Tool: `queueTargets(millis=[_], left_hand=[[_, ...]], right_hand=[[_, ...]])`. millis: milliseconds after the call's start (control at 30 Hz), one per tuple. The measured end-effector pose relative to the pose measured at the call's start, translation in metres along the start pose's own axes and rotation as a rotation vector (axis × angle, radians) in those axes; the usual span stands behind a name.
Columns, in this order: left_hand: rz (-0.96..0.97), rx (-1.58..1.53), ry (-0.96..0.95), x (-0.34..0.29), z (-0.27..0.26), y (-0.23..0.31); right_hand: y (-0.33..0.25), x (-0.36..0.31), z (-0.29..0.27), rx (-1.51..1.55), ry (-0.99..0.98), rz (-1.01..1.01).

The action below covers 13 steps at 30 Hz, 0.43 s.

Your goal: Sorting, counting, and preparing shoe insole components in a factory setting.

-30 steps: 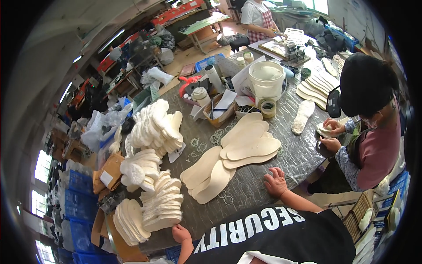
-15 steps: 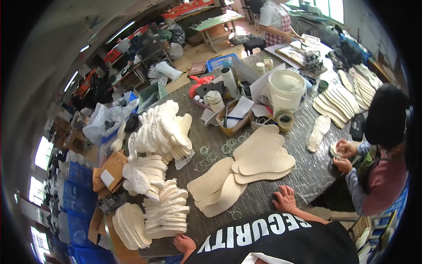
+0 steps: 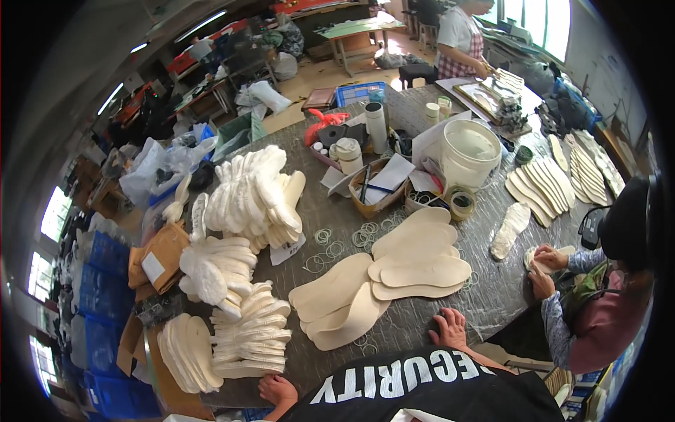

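Note:
My right hand (image 3: 450, 328) lies palm down on the table's near side, fingers spread, holding nothing. Just beyond it is a fanned pile of cream insoles (image 3: 422, 271), with several rubber bands around it. My left hand (image 3: 278, 390) rests at the near table edge with bent fingers and nothing visible in it. It is closest to a stack of fleecy insoles (image 3: 252, 337). To its left leans another stack of smoother insoles (image 3: 188, 353). Further up stand more piles of fluffy insoles (image 3: 249, 190).
At the right, a co-worker (image 3: 598, 302) handles an insole. A white bucket (image 3: 470, 155), a tape roll (image 3: 460, 202) and a box of stationery (image 3: 376, 200) stand mid-table. Insoles (image 3: 538, 191) lie fanned at the far right. Another person (image 3: 460, 42) works at the far end.
The view has shifted slightly, so the near piles sit further left in the picture. Both my hands stay resting on the table. The co-worker's hands have turned the insole.

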<state>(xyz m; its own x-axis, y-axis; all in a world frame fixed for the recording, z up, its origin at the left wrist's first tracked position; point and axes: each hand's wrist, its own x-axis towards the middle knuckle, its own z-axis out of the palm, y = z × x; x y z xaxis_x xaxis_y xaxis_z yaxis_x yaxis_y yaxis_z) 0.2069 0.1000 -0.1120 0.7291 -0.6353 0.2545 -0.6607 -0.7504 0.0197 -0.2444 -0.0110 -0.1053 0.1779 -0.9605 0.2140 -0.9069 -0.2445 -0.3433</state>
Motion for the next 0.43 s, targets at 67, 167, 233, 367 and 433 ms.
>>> queueTargets(millis=[67, 167, 233, 367, 433], left_hand=[[0.002, 0.007, -0.006, 0.0, 0.002, -0.002], [0.004, 0.012, -0.005, 0.0, 0.003, -0.002], [0.013, 0.012, 0.001, 0.001, 0.004, -0.002], [-0.021, 0.02, -0.04, 0.002, 0.007, -0.001], [-0.047, -0.002, -0.058, 0.005, 0.012, -0.005]], right_hand=[[-0.001, 0.001, -0.002, 0.005, -0.003, 0.01], [-0.003, -0.001, -0.004, 0.013, -0.007, 0.036], [-0.003, -0.001, -0.003, 0.012, 0.003, 0.025], [-0.006, -0.001, -0.007, 0.013, -0.026, 0.061], [-0.008, -0.001, -0.008, 0.019, -0.038, 0.069]])
